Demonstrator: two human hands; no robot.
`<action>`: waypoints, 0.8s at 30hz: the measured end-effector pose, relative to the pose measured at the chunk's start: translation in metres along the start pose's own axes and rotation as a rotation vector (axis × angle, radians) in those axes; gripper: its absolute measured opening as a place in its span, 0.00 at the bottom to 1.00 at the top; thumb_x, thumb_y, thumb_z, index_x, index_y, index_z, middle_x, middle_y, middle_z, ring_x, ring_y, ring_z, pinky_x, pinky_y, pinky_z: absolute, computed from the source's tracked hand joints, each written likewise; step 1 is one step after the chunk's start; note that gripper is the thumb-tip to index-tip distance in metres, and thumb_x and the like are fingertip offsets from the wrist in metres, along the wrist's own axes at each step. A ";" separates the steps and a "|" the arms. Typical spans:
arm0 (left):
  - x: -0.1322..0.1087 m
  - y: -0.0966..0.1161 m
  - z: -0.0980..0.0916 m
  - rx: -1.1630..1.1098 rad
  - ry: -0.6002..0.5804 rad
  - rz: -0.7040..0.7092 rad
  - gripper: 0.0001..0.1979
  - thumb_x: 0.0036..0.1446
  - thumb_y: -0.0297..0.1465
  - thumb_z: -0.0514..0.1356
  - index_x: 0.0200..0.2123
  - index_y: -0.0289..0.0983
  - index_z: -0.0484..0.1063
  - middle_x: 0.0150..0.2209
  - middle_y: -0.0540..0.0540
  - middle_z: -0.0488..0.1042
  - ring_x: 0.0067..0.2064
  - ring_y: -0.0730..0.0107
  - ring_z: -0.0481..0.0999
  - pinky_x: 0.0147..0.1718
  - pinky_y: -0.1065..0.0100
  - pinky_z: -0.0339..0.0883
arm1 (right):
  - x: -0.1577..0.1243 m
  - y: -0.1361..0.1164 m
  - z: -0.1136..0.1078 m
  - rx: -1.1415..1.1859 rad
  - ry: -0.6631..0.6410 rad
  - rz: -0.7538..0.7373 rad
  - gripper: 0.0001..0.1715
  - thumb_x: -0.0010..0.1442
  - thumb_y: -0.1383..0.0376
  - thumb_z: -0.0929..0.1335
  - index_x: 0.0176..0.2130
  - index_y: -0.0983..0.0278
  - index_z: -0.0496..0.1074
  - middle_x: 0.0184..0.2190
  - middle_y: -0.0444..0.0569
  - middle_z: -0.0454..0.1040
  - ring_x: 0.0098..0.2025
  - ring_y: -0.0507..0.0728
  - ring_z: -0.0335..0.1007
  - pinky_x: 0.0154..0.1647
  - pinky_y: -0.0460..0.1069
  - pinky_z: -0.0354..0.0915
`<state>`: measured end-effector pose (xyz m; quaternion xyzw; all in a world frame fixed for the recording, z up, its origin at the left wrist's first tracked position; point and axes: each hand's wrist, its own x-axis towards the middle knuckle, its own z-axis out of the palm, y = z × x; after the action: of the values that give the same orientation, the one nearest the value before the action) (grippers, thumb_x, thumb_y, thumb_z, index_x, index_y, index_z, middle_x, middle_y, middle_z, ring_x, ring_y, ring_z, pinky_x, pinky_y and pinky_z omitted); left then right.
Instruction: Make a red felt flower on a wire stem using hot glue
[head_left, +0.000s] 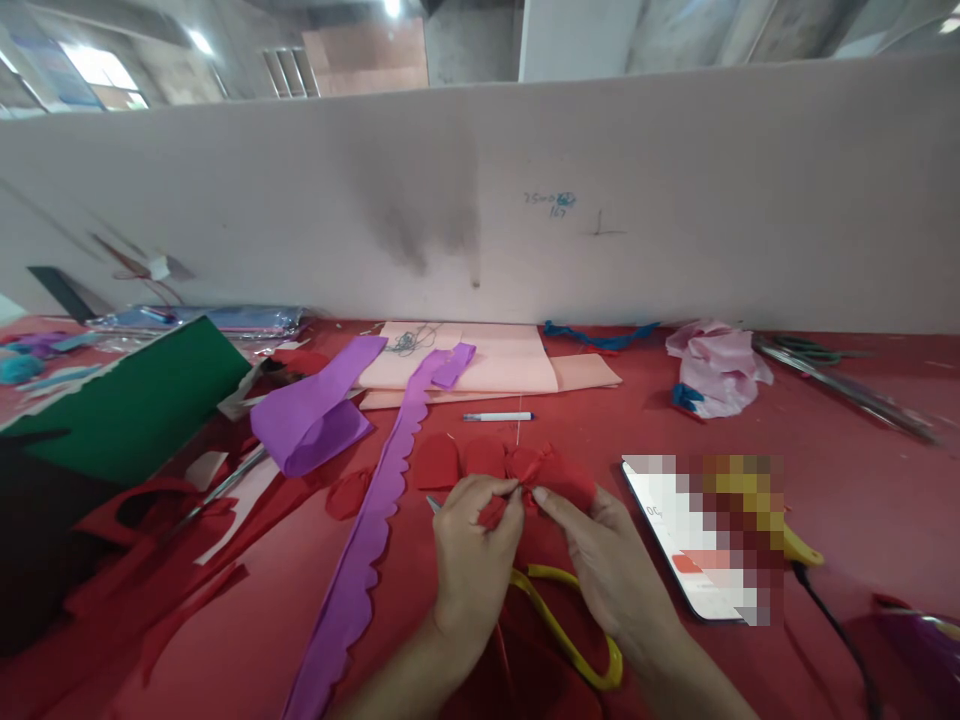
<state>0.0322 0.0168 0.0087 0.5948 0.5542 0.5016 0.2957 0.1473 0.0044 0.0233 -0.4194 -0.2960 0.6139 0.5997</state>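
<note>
At the middle of the red table, my left hand (481, 545) is closed, its thumb and forefinger pinching a gathered piece of red fabric (538, 468). My right hand (600, 545) grips the same piece from the other side, fingertips almost touching those of the left. A thin light thread seems to rise from the piece. Rounded red fabric pieces (436, 462) lie just beyond my hands. Under my wrists are scissors with yellow handles (574, 640), their blades mostly hidden. Left of my hands runs a long purple strip with a scalloped edge (364, 560).
A white pen (496, 416) lies before pale pink sheets (480, 365). On the right are a phone (679, 540), a partly blurred yellow tool (799, 545) with a black cord, and crumpled pink cloth (720, 370). A green board (142, 400) stands left. A white partition (300, 210) closes the back.
</note>
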 end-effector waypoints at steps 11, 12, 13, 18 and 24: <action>-0.003 0.004 0.001 -0.012 -0.023 -0.006 0.05 0.52 0.28 0.59 0.29 0.39 0.75 0.28 0.48 0.75 0.30 0.70 0.72 0.30 0.70 0.64 | 0.000 -0.005 0.002 -0.138 0.030 0.011 0.07 0.53 0.63 0.70 0.33 0.63 0.76 0.31 0.46 0.77 0.35 0.56 0.72 0.40 0.51 0.66; -0.003 0.005 0.001 -0.009 -0.031 -0.015 0.05 0.52 0.29 0.59 0.29 0.39 0.75 0.28 0.48 0.75 0.29 0.70 0.72 0.30 0.70 0.64 | 0.000 -0.005 0.002 -0.147 0.039 0.012 0.05 0.52 0.63 0.70 0.31 0.63 0.76 0.29 0.45 0.77 0.33 0.55 0.71 0.39 0.51 0.66; -0.003 0.005 0.001 -0.006 -0.040 -0.022 0.05 0.52 0.29 0.59 0.29 0.39 0.75 0.28 0.48 0.75 0.29 0.70 0.72 0.29 0.70 0.64 | -0.001 -0.006 0.003 -0.156 0.052 0.014 0.05 0.52 0.63 0.71 0.28 0.62 0.76 0.27 0.43 0.76 0.31 0.54 0.71 0.37 0.50 0.66; -0.003 0.006 0.002 -0.029 -0.063 -0.050 0.05 0.52 0.29 0.59 0.29 0.38 0.75 0.28 0.48 0.75 0.29 0.71 0.72 0.29 0.71 0.64 | -0.002 -0.010 0.005 -0.232 0.138 0.021 0.15 0.49 0.64 0.72 0.16 0.62 0.70 0.16 0.40 0.69 0.24 0.52 0.66 0.30 0.49 0.64; -0.003 0.007 0.004 -0.310 -0.123 -0.186 0.12 0.51 0.28 0.59 0.41 0.38 0.73 0.34 0.45 0.76 0.34 0.68 0.75 0.35 0.68 0.68 | 0.000 -0.009 0.005 -0.229 0.148 0.001 0.11 0.50 0.64 0.71 0.19 0.63 0.73 0.18 0.41 0.71 0.25 0.53 0.67 0.31 0.49 0.65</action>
<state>0.0390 0.0136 0.0133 0.5179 0.5036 0.5142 0.4623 0.1476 0.0056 0.0337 -0.5295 -0.3188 0.5437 0.5678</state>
